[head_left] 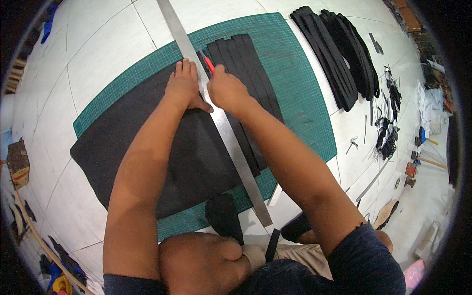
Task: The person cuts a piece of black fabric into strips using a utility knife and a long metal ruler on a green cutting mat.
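A long metal ruler (pixel 231 142) lies slantwise across a sheet of black fabric (pixel 187 157) on a green cutting mat (pixel 305 103). My left hand (pixel 185 86) presses flat on the ruler's left edge and the fabric, fingers stretched out. Closed around a red utility knife (pixel 210 65), my right hand (pixel 227 91) rests along the ruler's right edge, near its far part. The knife's tip is at the fabric beside the ruler. Several cut black strips (pixel 246 64) lie side by side to the right of the ruler, partly under my right forearm.
Two bundles of black strips (pixel 324 59) lie on the white tiled floor right of the mat. Beyond them are tangled black scraps (pixel 387 132) and a small metal tool (pixel 352 144). A wooden stick (pixel 44 241) lies at the left. My knee and foot border the mat's near edge.
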A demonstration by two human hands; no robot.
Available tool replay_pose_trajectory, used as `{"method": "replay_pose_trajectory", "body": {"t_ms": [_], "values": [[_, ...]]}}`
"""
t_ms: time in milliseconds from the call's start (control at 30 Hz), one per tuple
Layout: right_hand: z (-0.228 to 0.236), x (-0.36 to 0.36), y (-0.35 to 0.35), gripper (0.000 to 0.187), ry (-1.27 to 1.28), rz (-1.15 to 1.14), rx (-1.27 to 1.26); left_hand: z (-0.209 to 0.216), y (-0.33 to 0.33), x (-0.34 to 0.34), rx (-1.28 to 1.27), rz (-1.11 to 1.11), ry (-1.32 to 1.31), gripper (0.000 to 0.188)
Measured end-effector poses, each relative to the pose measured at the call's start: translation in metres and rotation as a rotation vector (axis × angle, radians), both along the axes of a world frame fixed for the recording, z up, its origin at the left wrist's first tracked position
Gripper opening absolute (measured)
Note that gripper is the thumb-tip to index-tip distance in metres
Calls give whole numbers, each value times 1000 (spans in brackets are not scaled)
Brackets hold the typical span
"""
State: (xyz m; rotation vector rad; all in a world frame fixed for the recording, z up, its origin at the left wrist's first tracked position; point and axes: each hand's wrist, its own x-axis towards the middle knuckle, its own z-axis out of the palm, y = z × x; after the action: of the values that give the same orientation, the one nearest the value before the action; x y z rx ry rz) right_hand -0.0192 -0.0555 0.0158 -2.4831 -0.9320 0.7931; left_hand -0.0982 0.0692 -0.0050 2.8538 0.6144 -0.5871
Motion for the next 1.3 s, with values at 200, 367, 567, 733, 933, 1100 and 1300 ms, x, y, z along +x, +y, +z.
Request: {"method": "replay_pose_trajectory", "body": {"t_ms": [200,367,567,733,933,1100,1300], "values": [[-4,0,34,39,60,-28,-48,0,4,-7,-38,17,-12,154],[1,10,39,40,32,21,-65,1,2,-5,-30,3,-51,151],[6,-5,-4,35,102,78,-92,-1,2,-5,-7,15,-26,151],[13,-75,-149,27,194,41,-238,1,0,-2,-8,2,10,150],[54,-164,-303,31,319,9,-455,-8,7,-9,53,-23,-79,149],[72,-169,-331,27,224,-30,-412,-3,2,0,19,-36,-70,148],[91,-125,-316,27,272,-406,-107,-3,27,13,-151,152,-278,101]]}}
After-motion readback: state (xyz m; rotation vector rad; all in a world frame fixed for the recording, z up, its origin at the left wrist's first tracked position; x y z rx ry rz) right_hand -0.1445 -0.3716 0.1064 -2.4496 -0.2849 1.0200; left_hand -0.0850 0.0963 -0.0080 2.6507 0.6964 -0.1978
